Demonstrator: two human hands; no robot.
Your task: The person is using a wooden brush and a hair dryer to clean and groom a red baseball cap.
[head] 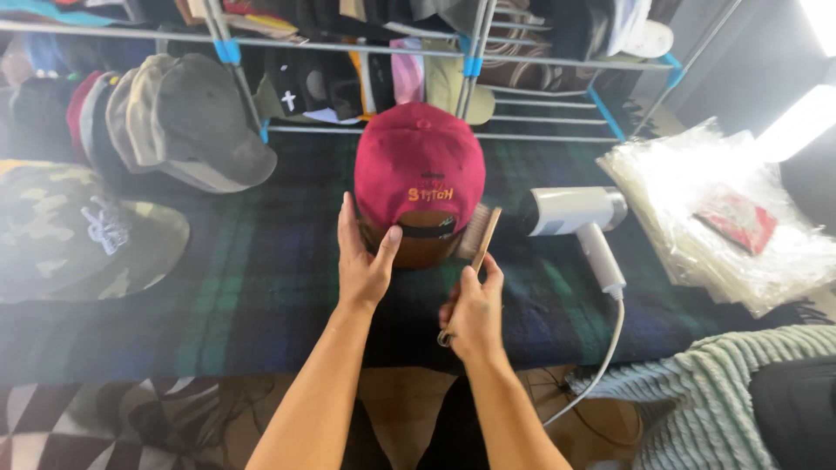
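A dark red cap [420, 161] with yellow stitched lettering on its back sits over a brown rounded form [416, 248] on a plaid blanket. My left hand [362, 259] steadies the cap's lower left edge, thumb against the form. My right hand [475, 309] grips the wooden handle of a small brush [478, 233], whose bristles touch the cap's lower right side.
A white handheld steamer [579, 219] with a cord lies right of the cap. Clear plastic bags [714, 209] are stacked at the right. Several caps [183, 122] lie at the left, a camouflage one [78, 231] nearest. A metal rack [470, 65] of caps stands behind.
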